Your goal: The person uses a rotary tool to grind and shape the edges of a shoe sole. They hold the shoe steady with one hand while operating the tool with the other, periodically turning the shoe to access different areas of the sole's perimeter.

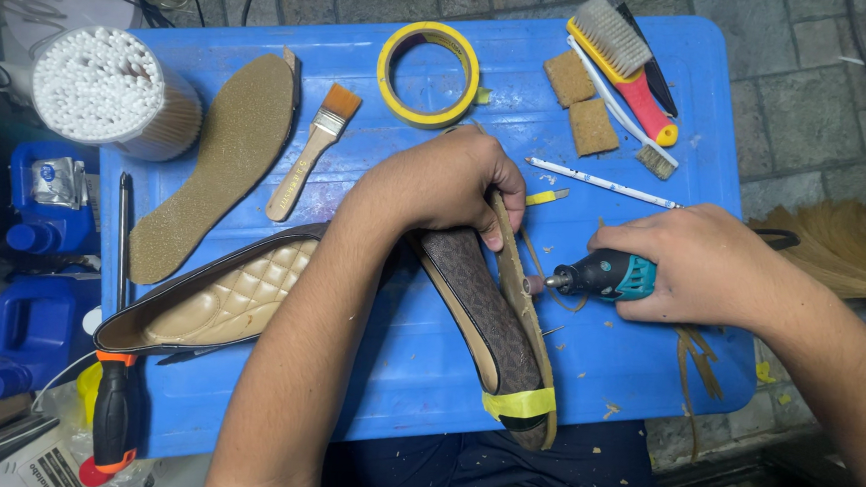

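Observation:
My left hand [443,187] grips a brown patterned flat shoe [487,317] turned on its side on the blue table [415,373], thumb pressed on its tan sole edge. Yellow tape wraps the shoe's toe. My right hand [697,262] holds a teal and black rotary tool [599,276] whose small grinding tip touches the sole edge. A second flat shoe [224,299] with quilted tan lining lies to the left, partly under my left forearm.
On the table lie a loose insole [219,165], a paintbrush [311,151], a yellow tape roll [429,73], two sanding blocks [582,102], brushes [625,55], a white pencil [602,183] and a screwdriver [113,409]. A tub of cotton swabs [102,88] and blue bottles [41,270] stand at left.

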